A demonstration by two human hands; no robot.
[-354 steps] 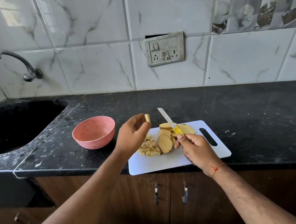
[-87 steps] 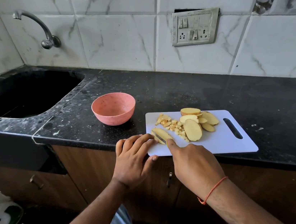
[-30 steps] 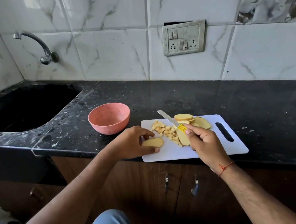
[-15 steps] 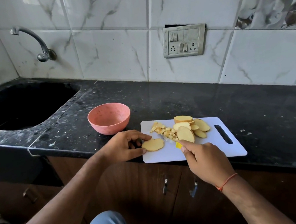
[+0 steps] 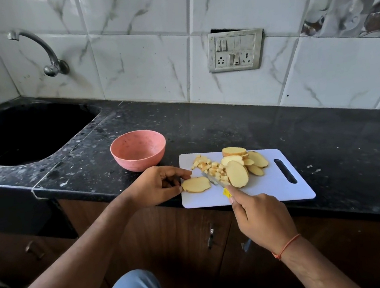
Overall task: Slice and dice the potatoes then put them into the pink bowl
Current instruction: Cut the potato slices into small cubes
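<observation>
A white rectangular plastic cutting board (image 5: pixel 274 188) lies along the front edge of the black speckled stone counter (image 5: pixel 230 124), its slot handle toward its right end. Near the board's front-left corner lies 1 flat oval potato slice (image 5: pixel 196 184). The left hand (image 5: pixel 158 184) touches the slice's left edge with its thumb and fingertips, the fingers curled and close together around that edge. The right hand (image 5: pixel 263 218) is wrapped around the yellow handle of a small knife (image 5: pixel 216 182), only a bit of yellow showing above the fingers. The blade slants toward the board's back-left, lying just right of the slice; whether it touches the slice cannot be told.

A pile of small diced potato cubes (image 5: pixel 207 167) sits toward the board's back-left area. Just right of it, a heap of overlapping round potato slices (image 5: pixel 242 164) takes up the middle of the board.

The pink round bowl (image 5: pixel 138 149) stands on the counter just beyond the board's back-left corner, with no potato visible inside. A black sink basin (image 5: pixel 25 134) is set in the counter's left end.
</observation>
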